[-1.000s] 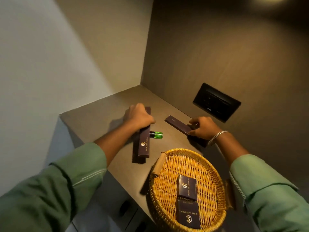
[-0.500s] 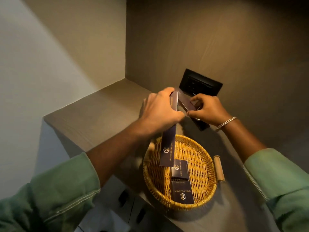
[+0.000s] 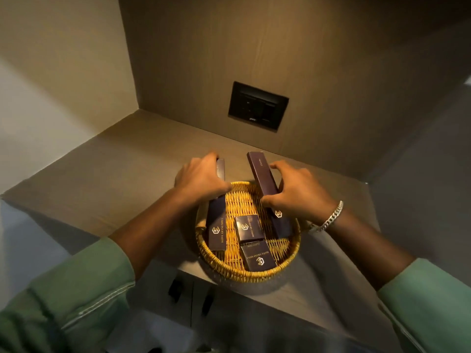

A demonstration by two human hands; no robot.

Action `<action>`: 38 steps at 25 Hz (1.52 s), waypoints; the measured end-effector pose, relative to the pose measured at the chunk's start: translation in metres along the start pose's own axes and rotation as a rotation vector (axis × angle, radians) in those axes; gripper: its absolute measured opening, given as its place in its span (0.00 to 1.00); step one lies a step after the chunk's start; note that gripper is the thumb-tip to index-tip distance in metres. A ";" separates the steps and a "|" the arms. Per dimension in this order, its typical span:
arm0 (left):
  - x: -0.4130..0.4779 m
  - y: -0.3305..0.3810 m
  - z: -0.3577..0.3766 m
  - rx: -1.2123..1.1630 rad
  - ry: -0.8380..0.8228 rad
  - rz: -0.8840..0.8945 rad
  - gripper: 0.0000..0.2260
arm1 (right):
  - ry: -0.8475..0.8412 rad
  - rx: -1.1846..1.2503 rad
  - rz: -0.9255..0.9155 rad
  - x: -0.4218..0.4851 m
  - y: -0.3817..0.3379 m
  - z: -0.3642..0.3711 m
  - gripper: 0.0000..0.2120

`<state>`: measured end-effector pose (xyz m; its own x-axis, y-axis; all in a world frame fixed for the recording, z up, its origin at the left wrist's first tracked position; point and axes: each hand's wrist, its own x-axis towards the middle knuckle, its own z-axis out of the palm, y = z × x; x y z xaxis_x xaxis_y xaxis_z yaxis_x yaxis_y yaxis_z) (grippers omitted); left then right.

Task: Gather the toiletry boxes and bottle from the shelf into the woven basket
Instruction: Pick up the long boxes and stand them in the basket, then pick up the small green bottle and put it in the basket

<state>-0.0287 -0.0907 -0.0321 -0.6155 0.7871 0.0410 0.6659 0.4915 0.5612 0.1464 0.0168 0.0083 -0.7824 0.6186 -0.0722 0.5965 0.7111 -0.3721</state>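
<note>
A round woven basket (image 3: 286, 258) sits at the front edge of the brown shelf (image 3: 122, 169). Two small dark boxes lie in it: one (image 3: 246, 228) at the middle, one (image 3: 258, 258) nearer me. My left hand (image 3: 201, 180) grips a long dark box (image 3: 217, 230) whose lower end rests inside the basket's left side. My right hand (image 3: 298, 192) grips a second long dark box (image 3: 262, 174), tilted over the basket's right side with its lower end inside. The green bottle is not visible.
A black socket plate (image 3: 258, 105) is set in the back wall above the shelf. Walls close the shelf at the back and left. Dark handles of cabinet doors (image 3: 175, 290) show below the shelf's front edge.
Both hands have carried their long boxes from the shelf surface to the basket and lowered them into it, one on each side. The view has shifted, and the green bottle is out of sight.
</note>
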 end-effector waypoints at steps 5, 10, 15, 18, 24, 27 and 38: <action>0.001 -0.008 -0.005 -0.032 -0.048 0.045 0.35 | 0.088 -0.295 0.071 -0.012 0.001 0.025 0.31; 0.000 -0.014 -0.008 -0.034 -0.065 0.079 0.35 | 0.147 -0.379 0.091 -0.016 0.000 0.034 0.32; -0.002 -0.017 -0.008 -0.055 -0.018 0.091 0.33 | 0.165 -0.374 0.103 -0.019 -0.002 0.035 0.32; -0.003 -0.018 -0.004 -0.067 -0.002 0.086 0.31 | 0.234 -0.314 0.089 -0.011 -0.009 0.020 0.33; -0.011 -0.021 0.001 -0.062 0.060 0.031 0.27 | 0.271 0.013 -0.016 0.025 -0.043 -0.004 0.26; -0.024 -0.028 -0.008 -0.111 0.049 0.043 0.26 | 0.237 0.081 -0.168 0.049 -0.072 -0.001 0.21; -0.115 -0.046 0.007 -0.213 0.276 0.295 0.11 | -0.435 -0.404 -0.423 0.144 -0.160 0.049 0.21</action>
<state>0.0145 -0.2011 -0.0681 -0.5213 0.7390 0.4267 0.7458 0.1514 0.6488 -0.0703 -0.0245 0.0121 -0.9107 0.1349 -0.3904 0.1815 0.9797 -0.0849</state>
